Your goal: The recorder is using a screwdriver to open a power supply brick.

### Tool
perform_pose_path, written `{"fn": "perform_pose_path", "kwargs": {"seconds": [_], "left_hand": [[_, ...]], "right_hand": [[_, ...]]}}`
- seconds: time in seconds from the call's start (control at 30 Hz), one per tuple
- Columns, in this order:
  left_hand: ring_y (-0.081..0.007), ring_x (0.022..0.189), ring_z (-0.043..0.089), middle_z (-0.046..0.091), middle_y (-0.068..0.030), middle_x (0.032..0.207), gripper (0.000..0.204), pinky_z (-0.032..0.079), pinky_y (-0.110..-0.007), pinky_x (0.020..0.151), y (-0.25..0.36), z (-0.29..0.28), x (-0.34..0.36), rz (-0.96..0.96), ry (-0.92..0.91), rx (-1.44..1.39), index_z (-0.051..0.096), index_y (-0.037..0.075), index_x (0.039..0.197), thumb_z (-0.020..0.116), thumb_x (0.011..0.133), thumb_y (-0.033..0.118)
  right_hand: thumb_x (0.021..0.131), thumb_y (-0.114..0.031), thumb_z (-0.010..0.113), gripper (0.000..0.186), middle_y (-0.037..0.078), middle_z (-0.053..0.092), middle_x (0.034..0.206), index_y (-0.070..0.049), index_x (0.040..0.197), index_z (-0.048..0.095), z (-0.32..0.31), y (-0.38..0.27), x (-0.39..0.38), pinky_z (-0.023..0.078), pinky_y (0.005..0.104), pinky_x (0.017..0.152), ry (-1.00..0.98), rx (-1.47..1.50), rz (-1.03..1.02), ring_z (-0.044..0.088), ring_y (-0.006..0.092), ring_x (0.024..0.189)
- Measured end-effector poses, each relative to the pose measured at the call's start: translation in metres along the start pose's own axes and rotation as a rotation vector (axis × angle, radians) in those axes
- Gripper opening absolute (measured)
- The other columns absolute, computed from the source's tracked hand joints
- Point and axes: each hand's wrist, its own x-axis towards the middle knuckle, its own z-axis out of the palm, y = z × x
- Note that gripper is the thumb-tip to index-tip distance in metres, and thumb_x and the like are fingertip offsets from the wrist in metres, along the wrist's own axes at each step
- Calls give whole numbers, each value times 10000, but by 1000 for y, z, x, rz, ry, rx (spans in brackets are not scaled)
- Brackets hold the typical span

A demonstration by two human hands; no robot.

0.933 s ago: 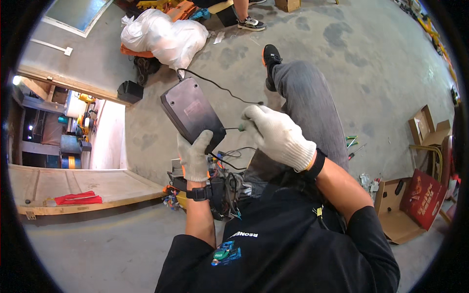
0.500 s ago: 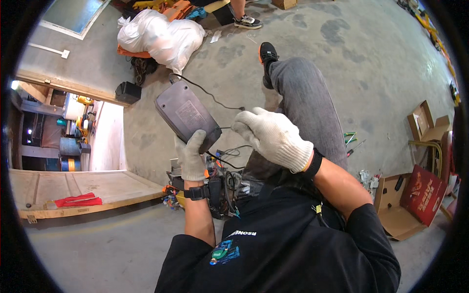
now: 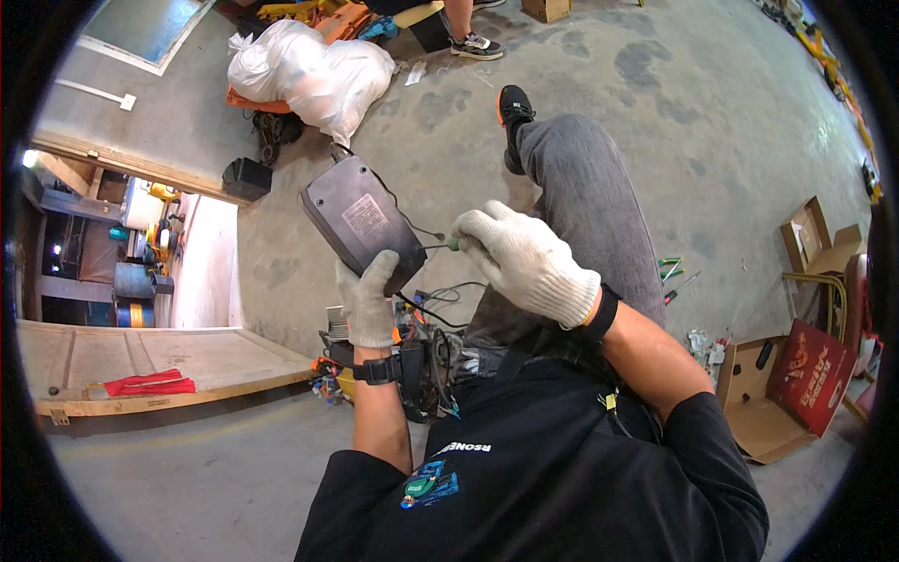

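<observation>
A dark grey plastic charger box (image 3: 351, 225), with a pale label and screw holes on its upturned face, is gripped at its near end by my gloved left hand (image 3: 368, 295). It is held tilted in the air, with black cords at both ends. My gloved right hand (image 3: 526, 260) is closed around a thin screwdriver (image 3: 453, 244), whose bit of green handle shows at the fingertips. The screwdriver's shaft points left and meets the box near its lower right corner; whether it sits in a screw hole I cannot tell.
Cables and tools (image 3: 421, 361) lie beside my lap. Pliers and a screwdriver (image 3: 672, 273) lie on the floor right of my leg, near an open cardboard box (image 3: 749, 403). White sacks (image 3: 314, 75) stand far left. A person's shoe (image 3: 476, 45) shows at the far edge.
My right hand has turned slightly, so the screwdriver's green handle now shows. The charger box has shifted a little right, and its label faces me more clearly. The far cord has moved nearer the box.
</observation>
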Motion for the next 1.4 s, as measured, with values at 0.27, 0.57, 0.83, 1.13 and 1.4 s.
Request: {"fn": "perform_pose_path", "kwargs": {"seconds": [0.27,0.57,0.83,1.13,1.4], "left_hand": [[-253,1056,719,688,-154,1218,593,599,-397,961,3,1,-1,-21,22,11,549,-59,1375,776,884,185],[-241,1032,721,695,-150,1196,581,598,-383,942,-3,0,-1,-35,32,75,560,-56,1360,780,878,183],[-204,985,715,708,-131,1155,533,601,-349,900,-5,-1,-1,-13,31,66,578,-43,1318,791,865,140],[-206,986,713,715,-141,1160,542,590,-348,911,-7,0,-1,-20,52,102,580,-60,1313,793,862,152],[-207,995,710,717,-133,1150,564,587,-346,913,-12,-1,2,-22,46,90,581,-60,1325,798,845,144]], "right_hand": [[941,-162,703,262,193,633,1087,-57,1162,610,1,-5,-4,548,527,849,89,28,79,651,456,1032],[992,-269,682,310,238,618,1213,-53,1197,599,-3,-2,0,547,527,887,122,-29,-102,655,485,1056],[935,-194,740,345,242,612,1201,-41,1213,606,-9,8,1,549,526,868,-108,16,190,666,477,1022],[931,-130,712,231,193,643,1114,-57,1137,640,1,8,-4,547,507,843,148,34,186,670,438,990],[961,-175,709,238,180,662,1103,-55,1151,632,0,19,2,554,497,879,189,132,-8,678,421,1052]]}}
